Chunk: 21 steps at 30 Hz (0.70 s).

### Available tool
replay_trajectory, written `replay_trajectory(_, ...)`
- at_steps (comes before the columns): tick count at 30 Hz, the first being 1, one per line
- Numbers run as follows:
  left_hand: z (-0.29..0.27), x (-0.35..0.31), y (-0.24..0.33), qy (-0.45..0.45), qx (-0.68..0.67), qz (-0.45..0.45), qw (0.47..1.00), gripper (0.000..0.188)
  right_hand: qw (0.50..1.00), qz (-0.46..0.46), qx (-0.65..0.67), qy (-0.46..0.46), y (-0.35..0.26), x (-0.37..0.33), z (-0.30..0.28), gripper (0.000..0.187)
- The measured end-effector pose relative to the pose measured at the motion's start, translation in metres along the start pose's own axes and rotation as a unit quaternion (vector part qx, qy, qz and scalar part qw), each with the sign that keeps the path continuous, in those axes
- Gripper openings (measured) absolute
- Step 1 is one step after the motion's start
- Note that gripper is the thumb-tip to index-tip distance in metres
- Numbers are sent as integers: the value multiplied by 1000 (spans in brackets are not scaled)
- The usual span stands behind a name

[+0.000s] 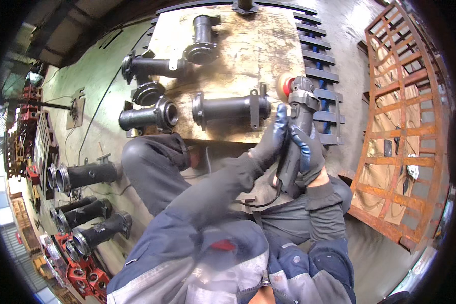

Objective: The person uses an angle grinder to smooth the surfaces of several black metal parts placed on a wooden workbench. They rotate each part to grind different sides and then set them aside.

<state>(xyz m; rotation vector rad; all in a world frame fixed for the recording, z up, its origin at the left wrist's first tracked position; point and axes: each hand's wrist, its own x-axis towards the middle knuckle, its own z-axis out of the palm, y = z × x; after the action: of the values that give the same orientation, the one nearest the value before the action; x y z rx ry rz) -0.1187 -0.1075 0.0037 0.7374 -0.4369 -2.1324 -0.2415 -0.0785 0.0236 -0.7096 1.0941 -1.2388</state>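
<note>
A dark angle grinder (300, 119) stands nearly upright at the right edge of the wooden-topped bench, its red and tan disc (286, 87) at the far end. My right hand (309, 149), in a dark glove with blue coating, closes round the right side of its body. Along its left side presses my left hand (271, 137), gloved alike, with fingers fairly straight against the tool. Left of the disc, a black flanged pipe fitting (230, 111) lies across the near part of the bench top (253, 45); neither hand touches it.
Several more black fittings (149, 115) stand or lie on the bench's left side, and others (88, 175) on the floor at left. Dark slats (319, 55) stick out along the bench's right edge. Farther right is a rusty metal frame (397, 134). A cord (263, 204) hangs over my lap.
</note>
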Motion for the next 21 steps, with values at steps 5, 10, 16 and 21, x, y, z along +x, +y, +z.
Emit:
replay_trajectory(5, -12, -3, 1, 44, 88, -13, 995, 44, 1000, 23, 20, -5, 4, -1, -2, 38)
replay_trajectory(10, -14, -4, -4, 6, 214, 132, 968, 42, 996, 45, 59, -54, 21, 2, -7, 42)
replay_trajectory(16, -17, 0, -10, 42, 253, 187, 948, 56, 995, 26, 68, -66, -1, -9, 19, 42)
replay_trajectory(21, -27, 9, -21, 51, 194, 138, 970, 64, 999, -7, -38, -22, 20, 3, 0, 43)
